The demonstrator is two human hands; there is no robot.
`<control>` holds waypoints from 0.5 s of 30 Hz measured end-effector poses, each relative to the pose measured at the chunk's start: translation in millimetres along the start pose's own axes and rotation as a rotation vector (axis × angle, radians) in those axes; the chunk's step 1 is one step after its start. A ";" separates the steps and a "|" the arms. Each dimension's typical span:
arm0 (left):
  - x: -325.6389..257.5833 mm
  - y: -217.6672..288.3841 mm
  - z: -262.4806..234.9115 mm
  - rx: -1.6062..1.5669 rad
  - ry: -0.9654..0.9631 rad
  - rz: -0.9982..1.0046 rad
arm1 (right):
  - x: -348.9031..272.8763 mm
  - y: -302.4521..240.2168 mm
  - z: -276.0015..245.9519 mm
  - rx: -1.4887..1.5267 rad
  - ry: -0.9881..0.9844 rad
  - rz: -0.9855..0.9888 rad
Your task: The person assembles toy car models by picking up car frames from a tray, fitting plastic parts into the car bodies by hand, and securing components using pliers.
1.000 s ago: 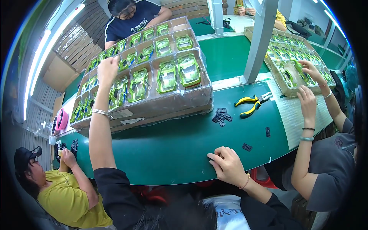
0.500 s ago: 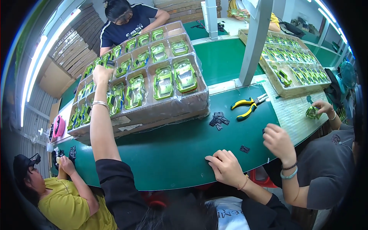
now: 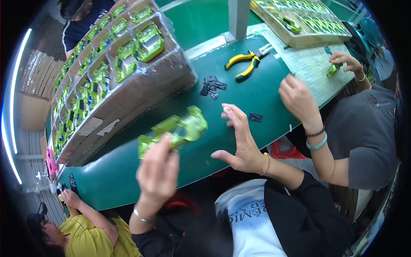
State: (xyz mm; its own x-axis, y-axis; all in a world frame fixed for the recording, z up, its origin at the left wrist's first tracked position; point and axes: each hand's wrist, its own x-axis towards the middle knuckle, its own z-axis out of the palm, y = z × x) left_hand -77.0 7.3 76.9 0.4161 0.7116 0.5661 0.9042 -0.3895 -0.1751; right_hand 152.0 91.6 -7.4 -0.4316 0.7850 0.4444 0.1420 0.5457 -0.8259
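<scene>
A bright green plastic toy car body shell (image 3: 195, 122) is in my left hand (image 3: 157, 171), gripped at its near end and held above the table. Motion blurs both the shell and that hand. My right hand (image 3: 245, 143) is beside it, fingers spread and thumb apart, with nothing in it. The shell does not touch my right hand. To the left stands a divided cardboard box (image 3: 141, 92) holding several similar green shells in its compartments. A small black plastic part (image 3: 255, 117) lies just beyond my right hand, and a pile of black parts (image 3: 212, 87) lies farther off.
Yellow-and-black pliers (image 3: 247, 64) lie on the green table (image 3: 180, 171). At the right, a co-worker's hands (image 3: 299, 98) work close to mine, one with a green piece. A second box of shells (image 3: 299, 40) stands at the far right, near a grey post (image 3: 238, 19). Another person (image 3: 92, 231) sits at left.
My left hand has come back from the box toward me and now holds a green shell. My right hand has opened and lifted. The whole view has shifted.
</scene>
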 end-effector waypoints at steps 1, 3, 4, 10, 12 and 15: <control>-6.8 15.0 8.6 -0.021 -0.051 0.044 | -1.8 -0.6 -0.3 -0.131 0.027 -0.135; -20.0 31.1 24.0 -0.102 -0.101 0.094 | -3.9 -2.2 2.0 -0.125 -0.036 -0.188; -24.2 38.4 31.9 -0.161 -0.105 0.101 | -6.6 2.1 1.1 -0.170 -0.121 -0.241; -35.7 56.7 40.4 -0.190 -0.133 0.058 | -14.6 5.5 5.0 -0.160 -0.171 -0.261; -42.7 60.0 44.0 -0.242 -0.110 0.028 | -11.3 7.2 9.3 -0.221 -0.170 -0.310; -50.9 72.0 49.0 -0.360 -0.039 -0.140 | -12.1 1.4 14.0 -0.246 -0.196 -0.325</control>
State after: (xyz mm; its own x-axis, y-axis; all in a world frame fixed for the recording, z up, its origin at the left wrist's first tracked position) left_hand -28.3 -28.3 -4.0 0.3009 0.7915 0.5320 0.8639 -0.4625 0.1996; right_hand 145.0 78.8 -18.8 -0.6462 0.5040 0.5730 0.1689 0.8267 -0.5367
